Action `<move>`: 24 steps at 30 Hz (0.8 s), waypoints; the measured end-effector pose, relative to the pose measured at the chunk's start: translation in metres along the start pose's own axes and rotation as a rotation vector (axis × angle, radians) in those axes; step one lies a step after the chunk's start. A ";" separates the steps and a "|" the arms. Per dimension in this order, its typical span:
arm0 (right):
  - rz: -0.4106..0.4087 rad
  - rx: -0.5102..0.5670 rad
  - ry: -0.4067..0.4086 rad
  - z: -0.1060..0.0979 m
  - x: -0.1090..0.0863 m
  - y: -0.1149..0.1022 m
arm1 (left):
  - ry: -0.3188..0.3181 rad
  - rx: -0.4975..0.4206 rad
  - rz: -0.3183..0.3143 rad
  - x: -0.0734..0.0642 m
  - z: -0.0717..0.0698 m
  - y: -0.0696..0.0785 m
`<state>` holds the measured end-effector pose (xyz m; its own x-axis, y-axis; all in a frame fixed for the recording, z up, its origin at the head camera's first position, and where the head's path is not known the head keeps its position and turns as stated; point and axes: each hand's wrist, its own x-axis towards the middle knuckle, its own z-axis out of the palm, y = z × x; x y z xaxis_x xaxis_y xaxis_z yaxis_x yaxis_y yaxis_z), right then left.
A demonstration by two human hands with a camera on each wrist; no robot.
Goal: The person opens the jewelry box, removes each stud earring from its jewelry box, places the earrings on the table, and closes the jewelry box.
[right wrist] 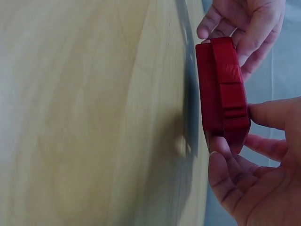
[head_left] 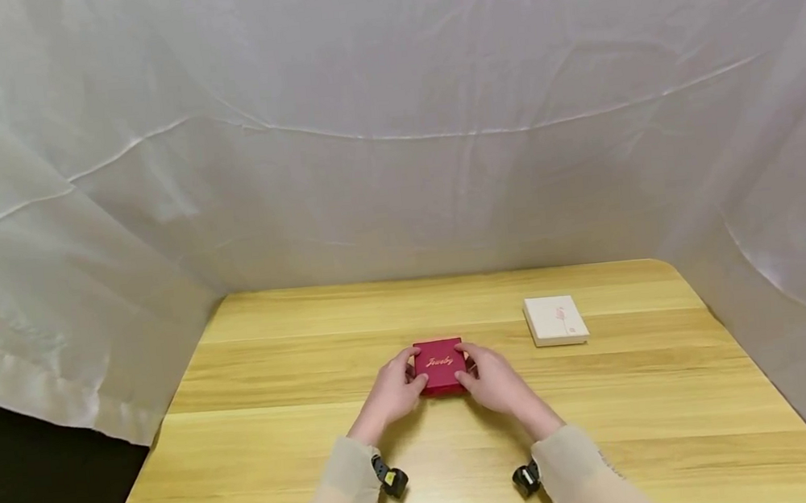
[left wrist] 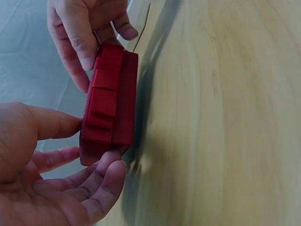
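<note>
Left grip (head_left: 394, 390), right grip (head_left: 492, 379) hold red box (head_left: 439, 364); underside hidden, perhaps supported.

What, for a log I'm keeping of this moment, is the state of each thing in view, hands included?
Red box: lid on, lettered face up, between both hands
Ribbon bow: in place along the box's side
Left hand: gripping the red box's left side
Right hand: gripping its right side
White box: looks closed, lying flat on the table, untouched
Pale curtain: hanging, creased
</note>
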<state>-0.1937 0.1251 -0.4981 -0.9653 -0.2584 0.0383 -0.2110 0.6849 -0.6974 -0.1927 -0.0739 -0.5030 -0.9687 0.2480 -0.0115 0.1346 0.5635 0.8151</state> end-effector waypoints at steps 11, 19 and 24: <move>-0.022 0.044 -0.067 0.008 -0.012 -0.012 | -0.019 0.024 0.030 -0.022 -0.014 -0.005; -0.050 0.058 -0.095 0.017 -0.021 -0.015 | -0.022 0.030 0.039 -0.036 -0.019 -0.010; -0.058 0.078 -0.104 0.020 -0.026 -0.016 | -0.033 0.012 0.033 -0.042 -0.020 -0.013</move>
<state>-0.1619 0.1072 -0.5027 -0.9297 -0.3682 0.0088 -0.2497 0.6126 -0.7499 -0.1579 -0.1077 -0.5014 -0.9562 0.2927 -0.0040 0.1693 0.5641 0.8082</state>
